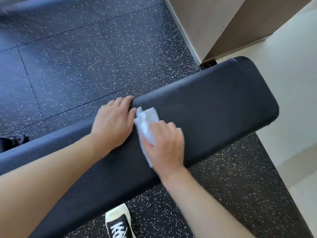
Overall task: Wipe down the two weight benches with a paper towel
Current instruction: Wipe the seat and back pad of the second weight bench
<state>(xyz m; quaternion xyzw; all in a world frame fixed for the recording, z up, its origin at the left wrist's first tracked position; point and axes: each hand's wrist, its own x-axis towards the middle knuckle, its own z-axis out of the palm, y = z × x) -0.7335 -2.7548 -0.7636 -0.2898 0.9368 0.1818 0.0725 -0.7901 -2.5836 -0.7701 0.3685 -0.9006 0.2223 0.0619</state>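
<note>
bench [214, 107]: long axis slants lower left to upper right; rounded end upper right
right hand [164, 145]: fingers curled, pressing paper towel [145, 122] onto pad
left hand [113, 121]: fingers straight, flat on far edge

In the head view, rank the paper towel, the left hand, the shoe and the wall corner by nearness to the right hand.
1. Paper towel: under the right hand, touching.
2. Left hand: beside it, on the bench.
3. Shoe: on the floor below.
4. Wall corner: beyond the bench's far end.

Speckled black rubber floor [77, 54] in tiles; beige wall [214, 19] with pale baseboard [185, 35]; cream floor [288, 66] at right; black-and-white laced sneaker [118, 222] at bottom edge.
</note>
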